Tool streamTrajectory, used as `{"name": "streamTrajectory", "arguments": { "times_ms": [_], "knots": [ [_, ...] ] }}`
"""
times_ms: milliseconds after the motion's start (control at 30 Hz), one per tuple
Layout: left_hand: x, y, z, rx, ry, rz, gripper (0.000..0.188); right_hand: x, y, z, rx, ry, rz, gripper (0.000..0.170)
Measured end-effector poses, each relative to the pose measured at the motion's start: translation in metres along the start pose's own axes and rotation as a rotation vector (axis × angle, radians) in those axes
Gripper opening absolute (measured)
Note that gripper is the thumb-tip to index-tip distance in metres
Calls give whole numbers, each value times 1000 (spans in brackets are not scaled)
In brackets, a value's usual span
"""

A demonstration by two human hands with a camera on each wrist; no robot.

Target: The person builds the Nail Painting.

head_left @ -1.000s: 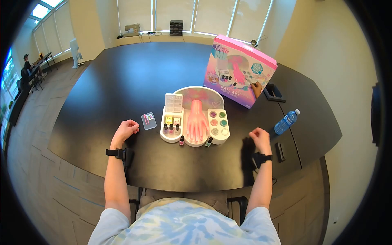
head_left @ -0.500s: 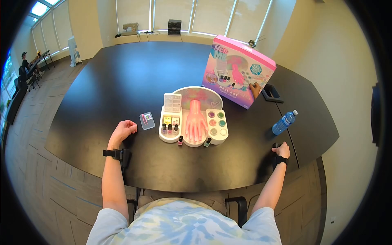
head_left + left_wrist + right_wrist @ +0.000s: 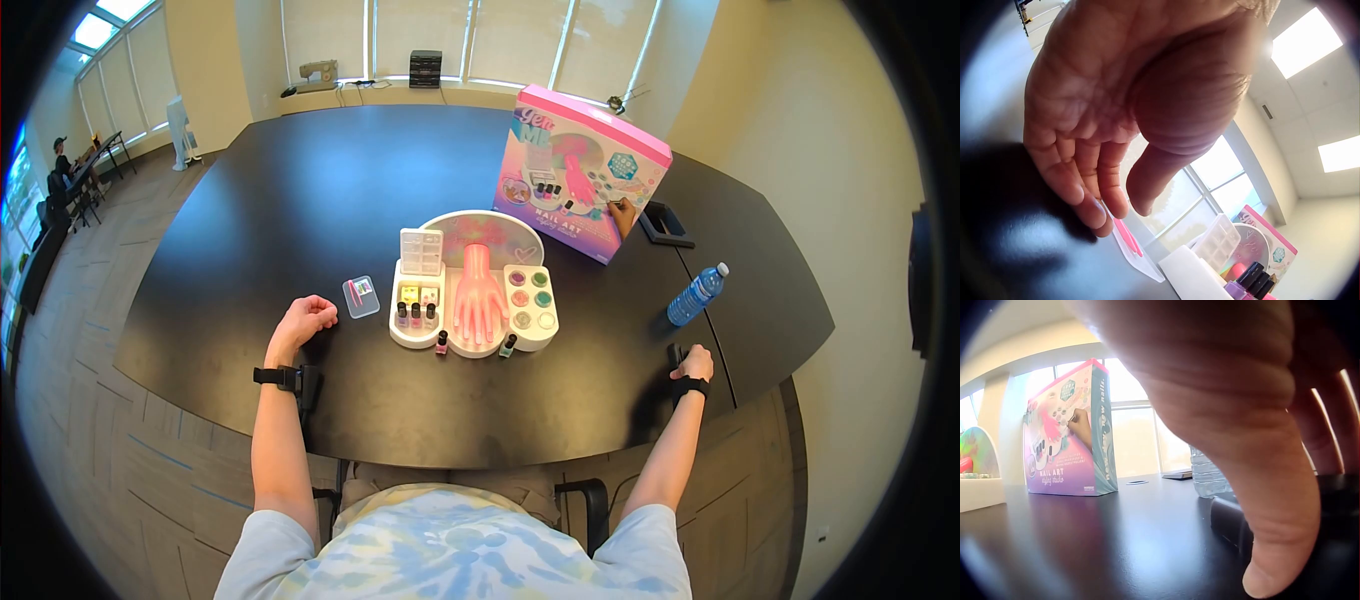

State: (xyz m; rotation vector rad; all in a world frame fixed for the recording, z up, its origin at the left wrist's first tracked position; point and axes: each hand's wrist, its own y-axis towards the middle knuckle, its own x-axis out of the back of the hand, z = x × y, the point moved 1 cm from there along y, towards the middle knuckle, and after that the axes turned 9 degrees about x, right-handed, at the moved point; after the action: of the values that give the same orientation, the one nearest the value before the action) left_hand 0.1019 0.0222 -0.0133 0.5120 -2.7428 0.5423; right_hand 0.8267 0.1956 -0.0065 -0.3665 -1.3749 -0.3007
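My left hand (image 3: 307, 318) rests at the table's left side with loosely curled fingers and nothing in them. Beside it lies a small clear plastic case (image 3: 361, 297) holding a pink stick. My right hand (image 3: 693, 364) is over a small black bar-shaped object (image 3: 1229, 520) on the table, thumb on one side and fingers on the other; the hand hides most of it. Between my hands stands a white nail art station (image 3: 407, 338) with a pink model hand (image 3: 480, 295), several polish bottles and glitter pots. Two more polish bottles, pink (image 3: 442, 343) and green (image 3: 508, 345), stand before it.
A tall pink and purple nail art box (image 3: 580, 175) stands behind the station at right. A blue-labelled water bottle (image 3: 698, 294) is just beyond my right hand. A black frame (image 3: 668, 225) is set in the table (image 3: 400, 420). A person sits far left.
My right hand has moved right and a little toward me, onto the black bar-shaped object. My left hand and the items on the table have stayed in place.
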Motion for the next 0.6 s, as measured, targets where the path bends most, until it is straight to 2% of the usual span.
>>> {"name": "streamTrajectory", "arguments": {
  "times_ms": [67,100,167,233,267,333,400,500,533,600],
  "knots": [
    [0,-1,-1,0,2,6,16,7,-8,3,105,-152,0,69],
    [1,-4,-4,4,-2,4,16,10,-15,5,101,-151,0,69],
    [2,-5,-8,5,-8,2,16,20,-30,14,277,-95,-164,89],
    [10,-1,-10,-49,-11,-37,15,35,-40,28,454,176,-204,103],
    [13,8,-8,-161,-20,-74,13,44,-47,37,577,329,-251,102],
    [24,6,-28,-258,28,-126,11,77,-80,73,766,618,-321,96],
    [34,4,-54,-438,136,-236,9,101,-102,103,986,960,-286,86],
    [28,-32,-120,-593,97,-313,12,135,-131,141,1008,1077,-423,71],
    [27,-40,-137,-646,77,-317,15,144,-141,155,996,1076,-408,71],
    [16,-67,-176,-757,63,-319,21,164,-166,181,1257,1329,-493,68]
  ]
}}
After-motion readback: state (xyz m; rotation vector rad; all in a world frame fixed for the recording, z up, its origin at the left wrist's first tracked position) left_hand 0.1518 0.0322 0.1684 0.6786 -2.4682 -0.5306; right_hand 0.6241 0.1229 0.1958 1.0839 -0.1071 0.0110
